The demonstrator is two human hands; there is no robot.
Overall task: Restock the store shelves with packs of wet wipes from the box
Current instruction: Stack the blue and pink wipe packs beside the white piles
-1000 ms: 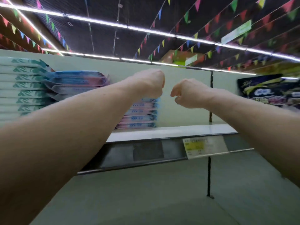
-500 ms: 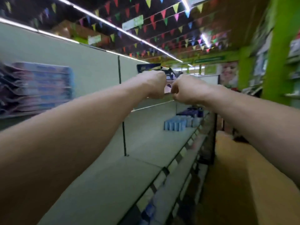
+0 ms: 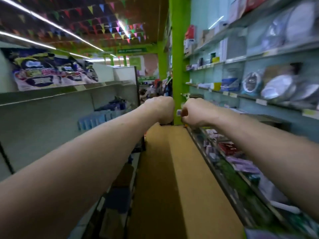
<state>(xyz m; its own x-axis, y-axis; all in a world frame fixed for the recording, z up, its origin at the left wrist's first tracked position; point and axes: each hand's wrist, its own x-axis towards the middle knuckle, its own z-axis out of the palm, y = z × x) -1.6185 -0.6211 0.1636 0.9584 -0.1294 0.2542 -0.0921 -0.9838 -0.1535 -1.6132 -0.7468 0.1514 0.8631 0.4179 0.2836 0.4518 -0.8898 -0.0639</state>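
Store aisle, brown floor point(image 3: 164, 169) running away between two shelf runs; green pillar point(image 3: 179, 57) at the far end, coloured bunting point(image 3: 103, 23) and strip lights overhead. The picture is motion-blurred.

- Left shelving point(image 3: 51, 95): grey, tiered. The top tier carries large dark printed bags point(image 3: 51, 71).
- Pale blue packs point(image 3: 93, 120): on the left shelving's middle tier, against the back panel, well beyond the hands. They stand on end in a tight row with long axes upright, and the row itself runs along the shelf, down the aisle. The blur hides the print, so whether these are wet wipes cannot be told.
- Right shelving point(image 3: 259, 100): pale blue, with price tags on the edges. It holds wrapped round plates point(image 3: 279, 87) and small boxed goods.
- Left hand point(image 3: 159, 107): arm stretched forward at chest height, fingers curled into a fist, nothing seen in it.
- Right hand point(image 3: 193, 112): likewise stretched forward, fingers curled into a fist, just beside the left hand with a narrow gap between.
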